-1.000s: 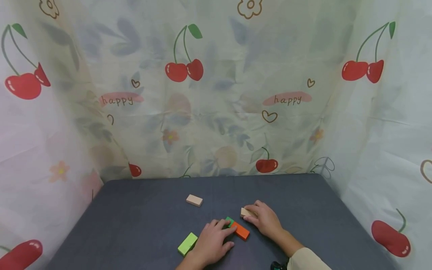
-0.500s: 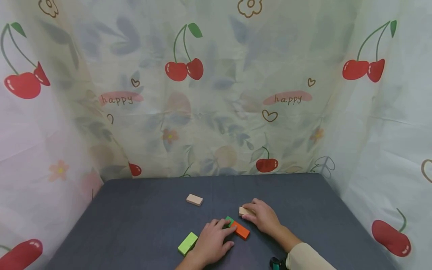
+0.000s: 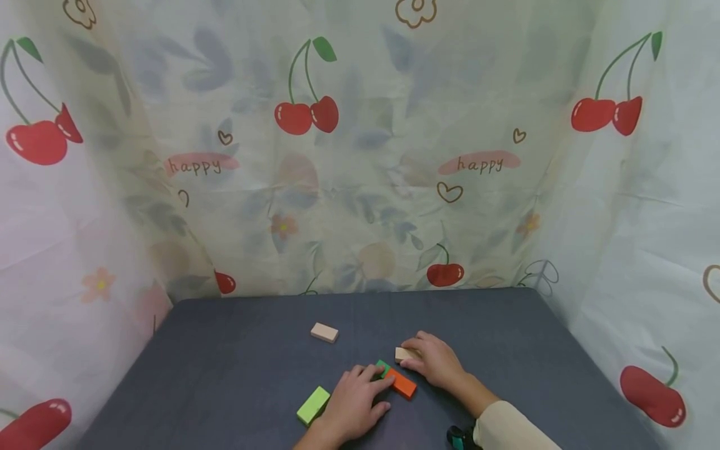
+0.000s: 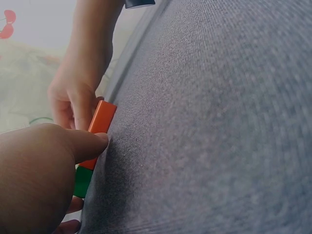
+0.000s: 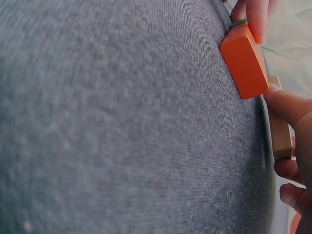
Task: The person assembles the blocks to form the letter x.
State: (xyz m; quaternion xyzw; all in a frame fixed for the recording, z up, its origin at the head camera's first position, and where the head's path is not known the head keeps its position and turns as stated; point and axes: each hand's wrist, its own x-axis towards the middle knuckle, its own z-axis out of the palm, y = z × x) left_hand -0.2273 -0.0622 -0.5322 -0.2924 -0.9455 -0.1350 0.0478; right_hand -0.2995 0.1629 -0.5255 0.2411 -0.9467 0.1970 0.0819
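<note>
My right hand (image 3: 441, 364) pinches a plain wooden block (image 3: 402, 355) between thumb and fingers, at the table surface just behind and right of the coloured blocks. In the right wrist view, the wooden block (image 5: 280, 131) stands partly hidden behind thumb and fingertips. My left hand (image 3: 355, 405) lies relaxed, its fingertips resting on an orange block (image 3: 404, 385) and a green block (image 3: 383, 366) set end to end in a slanting row. Fingers cover part of the green block. The left thumb extends toward the near side, overlapping the orange block (image 4: 102, 117) in the left wrist view.
A lime-green block (image 3: 312, 405) lies left of the left hand, partly covered by it. Another pale wooden block (image 3: 324, 332) lies farther back. The dark grey table (image 3: 236, 362) is enclosed by cherry-printed curtains (image 3: 360, 187).
My right hand has slid the wooden block a little to the left, closer to the green block. The left hand and the coloured blocks have stayed in place.
</note>
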